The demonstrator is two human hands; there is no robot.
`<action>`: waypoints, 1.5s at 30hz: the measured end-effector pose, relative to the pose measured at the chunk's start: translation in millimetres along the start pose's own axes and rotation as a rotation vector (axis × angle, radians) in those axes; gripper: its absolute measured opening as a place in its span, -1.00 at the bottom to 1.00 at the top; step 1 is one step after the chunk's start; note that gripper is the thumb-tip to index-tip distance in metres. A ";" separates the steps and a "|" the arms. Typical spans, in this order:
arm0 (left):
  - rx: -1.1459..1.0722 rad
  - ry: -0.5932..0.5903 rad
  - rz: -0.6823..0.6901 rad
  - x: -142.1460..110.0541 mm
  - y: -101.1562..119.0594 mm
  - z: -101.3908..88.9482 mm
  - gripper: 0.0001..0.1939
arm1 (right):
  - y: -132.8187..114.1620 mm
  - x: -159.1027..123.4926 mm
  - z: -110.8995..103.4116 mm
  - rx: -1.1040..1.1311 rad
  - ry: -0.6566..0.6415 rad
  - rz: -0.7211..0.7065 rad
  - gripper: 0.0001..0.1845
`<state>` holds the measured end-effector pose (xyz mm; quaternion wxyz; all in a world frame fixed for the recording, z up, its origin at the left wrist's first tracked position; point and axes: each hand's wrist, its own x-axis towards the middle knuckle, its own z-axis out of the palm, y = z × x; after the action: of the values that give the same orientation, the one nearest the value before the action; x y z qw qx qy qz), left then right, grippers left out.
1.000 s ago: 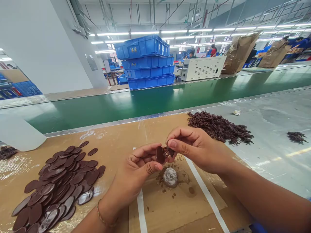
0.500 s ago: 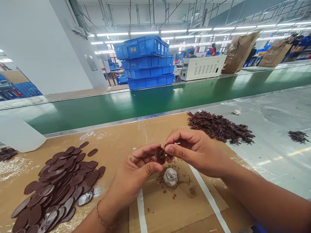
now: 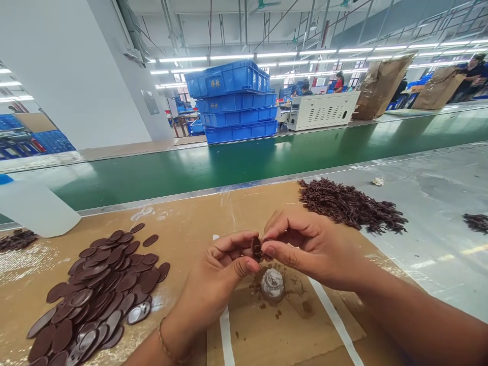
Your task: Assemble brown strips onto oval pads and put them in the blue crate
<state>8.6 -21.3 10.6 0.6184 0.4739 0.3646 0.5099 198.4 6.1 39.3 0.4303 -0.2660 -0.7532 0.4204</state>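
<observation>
My left hand (image 3: 224,267) pinches a dark brown oval disc (image 3: 255,247) between thumb and fingers, its face turned nearly edge-on. My right hand (image 3: 305,244) is closed at the disc's right side, with thumb and index pressed on a small dark brown piece (image 3: 267,241) that my fingertips mostly hide. Whether that piece touches or passes through the disc, I cannot tell. Just below both hands, a whitish lump (image 3: 272,284) stands on the brown board, ringed by dark stains. To the left lies a heap of brown oval discs (image 3: 95,284), some of them shiny.
A pile of thin, twiggy dark brown pieces (image 3: 351,203) lies beyond my right hand. At left is a translucent white container (image 3: 38,208). A green conveyor belt (image 3: 171,173) crosses behind the table. Beyond it stand stacked blue crates (image 3: 236,104) and a white vented machine (image 3: 324,110).
The disc has turned from showing more of its face to nearly edge-on. Both hands stay together above the lump, and the whole view has shifted slightly.
</observation>
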 end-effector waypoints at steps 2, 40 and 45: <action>-0.006 -0.001 0.002 -0.1 0.2 0.1 -0.66 | 0.0 -0.4 0.9 -0.020 0.003 0.005 -0.90; 0.001 0.034 -0.013 1.1 -3.8 -2.1 -0.70 | 7.7 2.4 13.5 0.141 0.074 0.177 -0.80; 0.009 0.023 -0.015 0.1 -4.0 -2.5 -0.70 | 8.9 2.0 14.1 0.169 0.070 0.191 -0.79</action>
<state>7.4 -20.7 6.1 0.6158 0.4681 0.3775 0.5090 185.5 6.4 28.6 0.4350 -0.3140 -0.6709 0.5119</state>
